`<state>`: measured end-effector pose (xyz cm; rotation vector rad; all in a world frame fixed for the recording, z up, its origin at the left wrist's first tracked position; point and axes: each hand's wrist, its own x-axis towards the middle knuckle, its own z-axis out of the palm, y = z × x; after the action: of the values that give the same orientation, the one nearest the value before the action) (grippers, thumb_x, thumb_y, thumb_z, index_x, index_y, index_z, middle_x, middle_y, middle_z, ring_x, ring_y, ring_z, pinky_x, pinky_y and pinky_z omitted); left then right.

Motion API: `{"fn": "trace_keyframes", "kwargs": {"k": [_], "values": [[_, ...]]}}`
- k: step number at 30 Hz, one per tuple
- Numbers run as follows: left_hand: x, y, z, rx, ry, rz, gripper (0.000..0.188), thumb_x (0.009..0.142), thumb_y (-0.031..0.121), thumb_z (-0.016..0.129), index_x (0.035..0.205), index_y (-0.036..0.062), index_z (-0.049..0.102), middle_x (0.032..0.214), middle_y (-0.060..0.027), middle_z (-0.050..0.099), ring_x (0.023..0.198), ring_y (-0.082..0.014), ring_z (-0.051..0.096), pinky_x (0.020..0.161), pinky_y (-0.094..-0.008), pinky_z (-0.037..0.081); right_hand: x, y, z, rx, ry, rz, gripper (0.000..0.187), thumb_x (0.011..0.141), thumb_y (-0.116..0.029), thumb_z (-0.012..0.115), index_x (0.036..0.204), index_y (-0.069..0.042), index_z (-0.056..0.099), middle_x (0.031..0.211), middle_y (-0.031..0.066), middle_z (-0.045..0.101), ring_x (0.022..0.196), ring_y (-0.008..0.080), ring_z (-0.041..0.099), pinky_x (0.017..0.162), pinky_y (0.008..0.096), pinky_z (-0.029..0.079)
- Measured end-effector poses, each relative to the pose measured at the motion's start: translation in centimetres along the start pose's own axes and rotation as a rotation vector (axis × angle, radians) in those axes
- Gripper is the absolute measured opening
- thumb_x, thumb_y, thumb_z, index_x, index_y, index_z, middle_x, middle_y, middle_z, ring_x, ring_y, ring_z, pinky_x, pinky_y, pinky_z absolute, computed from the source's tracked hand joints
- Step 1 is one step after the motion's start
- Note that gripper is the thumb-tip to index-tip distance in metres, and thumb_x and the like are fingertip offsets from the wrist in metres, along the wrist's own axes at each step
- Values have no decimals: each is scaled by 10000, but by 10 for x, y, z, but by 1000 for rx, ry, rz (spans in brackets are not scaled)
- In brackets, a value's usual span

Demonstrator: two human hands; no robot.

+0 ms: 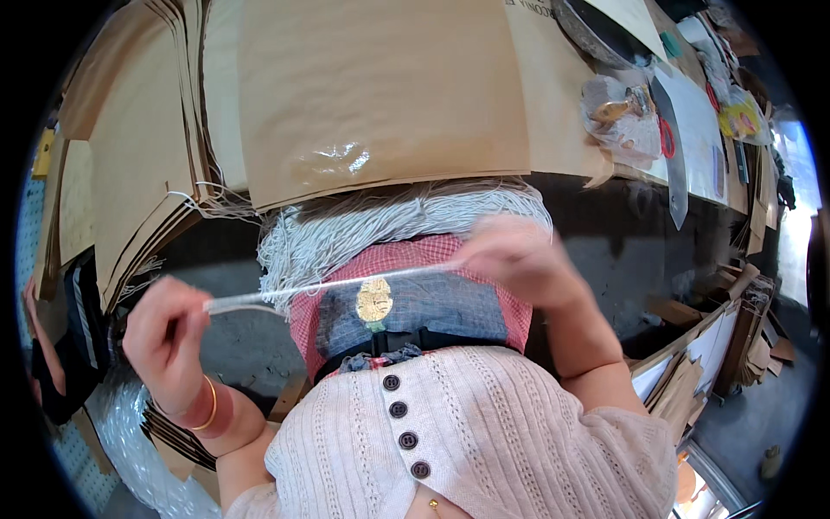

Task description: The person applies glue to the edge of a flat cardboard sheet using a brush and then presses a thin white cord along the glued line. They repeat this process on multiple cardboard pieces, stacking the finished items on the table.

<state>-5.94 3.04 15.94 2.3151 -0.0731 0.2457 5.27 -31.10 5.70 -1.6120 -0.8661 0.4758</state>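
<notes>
Head view: brown paper sheets (380, 91) are covering the middle of the far side, their far edge running out of the picture.
Paper stack: folded brown paper (138, 164) is standing on the left, its layers hiding one another.
String bundle: white strings (415, 212) are lying under the sheets' near edge and over the lap; the paper and right hand are hiding part of them.
Co-worker: a bare arm (47, 337) is showing at the left rim, the rest being cut off or dark.
Basin: a dark round vessel (588, 36) is sitting far right, its far part cut off.
Right hand: the blurring hand (523, 259) is closing its fingers on the strands' right end; single fingertips are hard to make out.
Left hand: curled fingers of the left hand (169, 337) are pinching the other end, hiding its tip.
Strands: white strands (346, 286) are stretching between the hands above the lap; their exact number is unclear.
Brush: a brush (611, 112) is lying on crumpled clear plastic (618, 143), far right.
</notes>
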Motion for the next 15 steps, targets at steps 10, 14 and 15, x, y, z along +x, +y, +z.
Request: {"fn": "trace_keyframes", "kwargs": {"k": [10,14,15], "values": [[58,-115,60,-11,4,-168,92,862,45,623,861,-46,636,688,-10,576,629,-63,489,567,-212,391,15,21,-101,-172,416,439,139,776,-70,693,884,17,695,712,-18,598,683,40,500,603,200,401],[50,-121,53,49,10,-250,121,860,64,627,856,-55,646,687,-20,611,611,-67,508,560,-219,407,18,35,-95,-169,391,449,106,773,-67,693,840,14,688,722,-13,606,667,46,509,587,195,398],[48,-128,56,170,4,-212,133,849,72,631,841,-59,645,674,-46,620,596,-84,521,554,-233,415,22,46,-91,-205,363,469,109,756,-68,702,815,20,677,713,-1,611,648,55,524,585,202,417]]}}
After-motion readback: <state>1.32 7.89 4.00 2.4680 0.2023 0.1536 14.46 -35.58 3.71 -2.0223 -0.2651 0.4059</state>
